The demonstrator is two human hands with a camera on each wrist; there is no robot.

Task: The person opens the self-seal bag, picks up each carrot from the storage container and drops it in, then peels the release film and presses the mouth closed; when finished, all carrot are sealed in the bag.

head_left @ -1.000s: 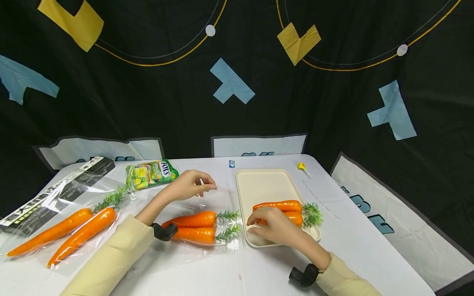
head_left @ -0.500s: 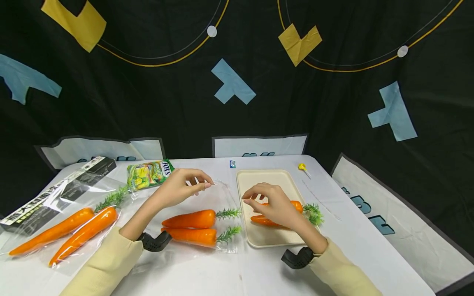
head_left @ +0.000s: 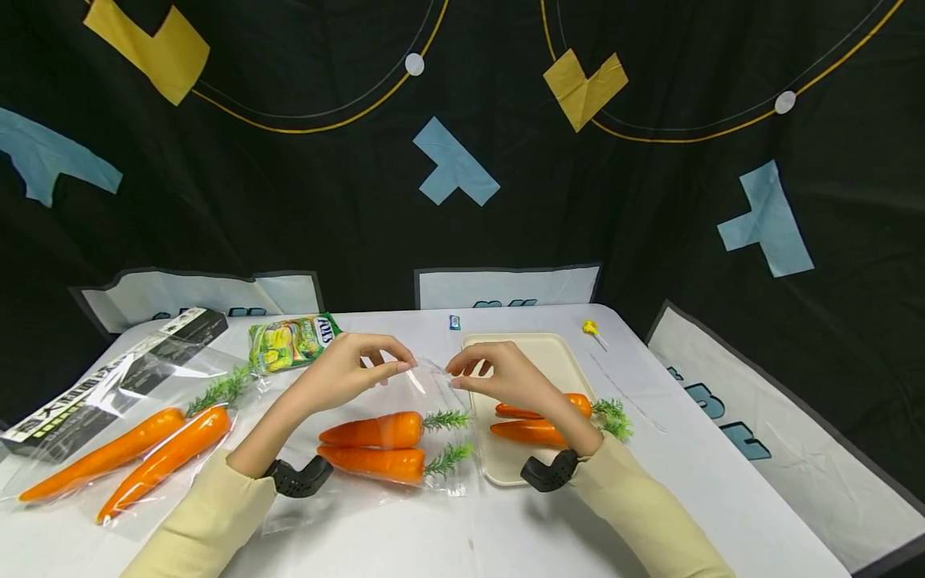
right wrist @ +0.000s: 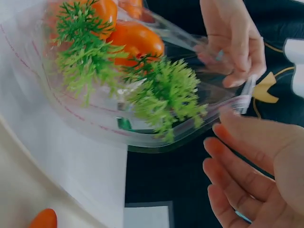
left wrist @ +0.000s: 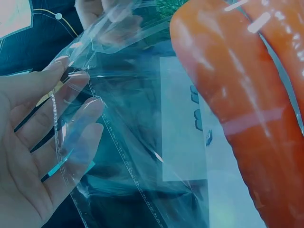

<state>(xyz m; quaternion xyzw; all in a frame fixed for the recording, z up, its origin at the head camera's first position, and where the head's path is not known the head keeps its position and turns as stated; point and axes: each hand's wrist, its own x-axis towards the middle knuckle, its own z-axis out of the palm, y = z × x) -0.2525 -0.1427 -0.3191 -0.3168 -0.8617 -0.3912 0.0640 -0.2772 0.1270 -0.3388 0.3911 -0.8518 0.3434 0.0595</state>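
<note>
A clear zip bag [head_left: 451,487] holds two orange carrots [head_left: 383,464] with green tops. Its lifted opening edge hangs between both hands. My left hand [head_left: 350,373] pinches the film of the bag's mouth between thumb and index finger, the other fingers loosely bent behind the film in the left wrist view. From the other side my right hand [head_left: 506,376] has thumb and index finger together at the zip edge [right wrist: 235,105]. Just right of the bag, two more carrots [head_left: 531,432] lie on a cream tray [head_left: 531,345], partly covered by my right forearm.
On the left, another clear bag with two carrots [head_left: 162,459] overlaps a long black-and-white box [head_left: 181,337]. A green snack packet [head_left: 289,343] lies behind my left hand. Farther back are a small blue wrapped piece [head_left: 454,322] and a yellow lollipop [head_left: 590,327].
My right hand has left the carrots on the tray and moved up and left to the bag's edge. My left hand has raised the bag's mouth slightly.
</note>
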